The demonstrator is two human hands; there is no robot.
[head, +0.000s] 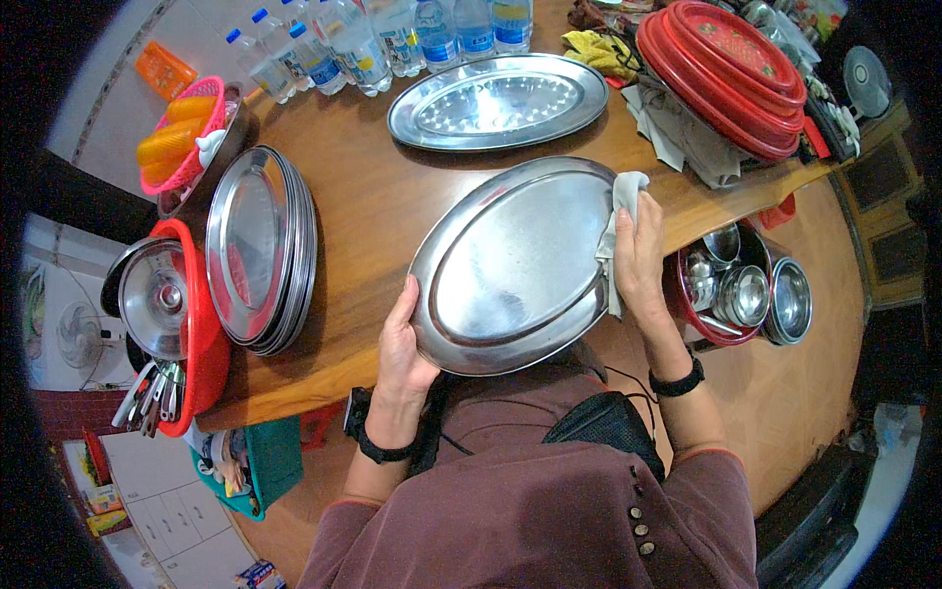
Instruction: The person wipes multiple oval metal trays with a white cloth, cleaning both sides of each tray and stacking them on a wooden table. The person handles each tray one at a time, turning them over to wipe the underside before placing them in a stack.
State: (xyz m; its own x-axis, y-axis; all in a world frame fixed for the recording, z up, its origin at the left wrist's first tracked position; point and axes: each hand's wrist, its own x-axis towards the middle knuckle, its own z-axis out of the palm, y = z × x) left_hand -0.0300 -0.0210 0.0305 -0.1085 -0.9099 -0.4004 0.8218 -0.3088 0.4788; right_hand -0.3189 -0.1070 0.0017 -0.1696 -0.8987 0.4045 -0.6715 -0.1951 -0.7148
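Note:
An oval stainless steel platter (526, 258) is held tilted above the table's front edge. My left hand (403, 346) grips its lower left rim, with the thumb on top. At the right rim, my right hand (639, 254) holds a pale cloth (625, 199) against the platter; the fingers behind the rim are hidden. Beyond it another oval steel platter (497, 103) lies on the wooden table (353, 199). To the left stands a stack of oval steel platters (261, 250).
Plastic water bottles (360, 44) line the far side. Red lidded containers (725, 81) sit at right. A red basin (206, 346) with pots and utensils stands left, near a pink basket (184, 132). Below the table's right edge is a tub of steel bowls (725, 287).

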